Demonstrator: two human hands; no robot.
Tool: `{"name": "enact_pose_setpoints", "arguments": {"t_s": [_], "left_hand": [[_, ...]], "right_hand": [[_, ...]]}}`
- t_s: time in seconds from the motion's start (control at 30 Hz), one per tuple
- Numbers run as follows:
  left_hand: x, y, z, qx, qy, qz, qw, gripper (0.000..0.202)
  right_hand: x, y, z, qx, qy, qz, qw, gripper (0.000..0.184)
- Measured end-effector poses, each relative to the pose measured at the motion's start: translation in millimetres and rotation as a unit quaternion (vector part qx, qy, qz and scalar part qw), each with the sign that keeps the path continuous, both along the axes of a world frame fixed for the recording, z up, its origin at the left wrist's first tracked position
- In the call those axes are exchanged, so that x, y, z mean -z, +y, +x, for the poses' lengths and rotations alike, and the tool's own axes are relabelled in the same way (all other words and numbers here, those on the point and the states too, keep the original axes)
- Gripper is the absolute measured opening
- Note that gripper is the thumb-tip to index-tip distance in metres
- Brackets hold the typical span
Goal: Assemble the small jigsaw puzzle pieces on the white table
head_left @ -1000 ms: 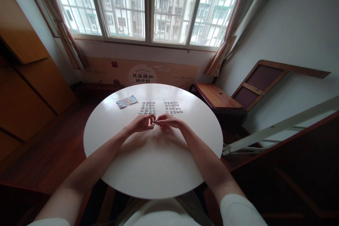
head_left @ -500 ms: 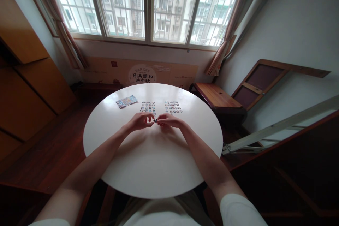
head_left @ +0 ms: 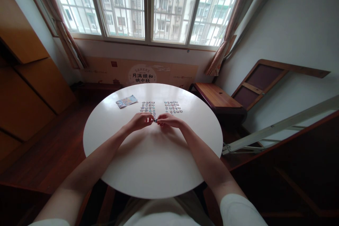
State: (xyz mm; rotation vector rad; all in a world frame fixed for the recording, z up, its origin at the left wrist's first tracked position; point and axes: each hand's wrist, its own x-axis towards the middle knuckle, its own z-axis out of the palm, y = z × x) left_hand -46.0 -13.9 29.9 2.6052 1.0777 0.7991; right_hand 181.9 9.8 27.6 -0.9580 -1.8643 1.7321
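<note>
My left hand (head_left: 140, 121) and my right hand (head_left: 168, 120) meet over the middle of the round white table (head_left: 148, 162). Both are closed in a pinch on a small dark puzzle piece (head_left: 155, 120) held between their fingertips. Just beyond the hands lie two groups of loose puzzle pieces, a left group (head_left: 148, 106) and a right group (head_left: 172, 107), laid out in rows. A small printed picture card (head_left: 126, 101) lies flat at the table's far left.
A low wooden bench (head_left: 217, 99) stands right of the table, with a folded wooden frame (head_left: 261, 83) leaning on the wall behind it. Wooden cabinets (head_left: 26, 88) fill the left side. A barred window (head_left: 148, 7) and a printed cardboard panel (head_left: 143, 74) are at the back.
Both hands have shifted very slightly away from me along the table, still pinching the same piece. Nothing else has moved.
</note>
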Motion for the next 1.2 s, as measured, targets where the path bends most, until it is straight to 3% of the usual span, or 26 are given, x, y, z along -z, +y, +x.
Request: {"name": "enact_pose_setpoints", "arguments": {"t_s": [0.77, 1.2], "left_hand": [[4.0, 2.5, -0.3, 0.018, -0.007, 0.040, 0.999, 0.019], [7.8, 3.9, -0.8, 0.012, -0.004, 0.027, 1.000, 0.017]], "right_hand": [[7.8, 5.4, 0.8, -0.006, 0.009, 0.005, 1.000, 0.025], [4.5, 2.8, 0.3, -0.003, 0.008, 0.008, 1.000, 0.024]]}}
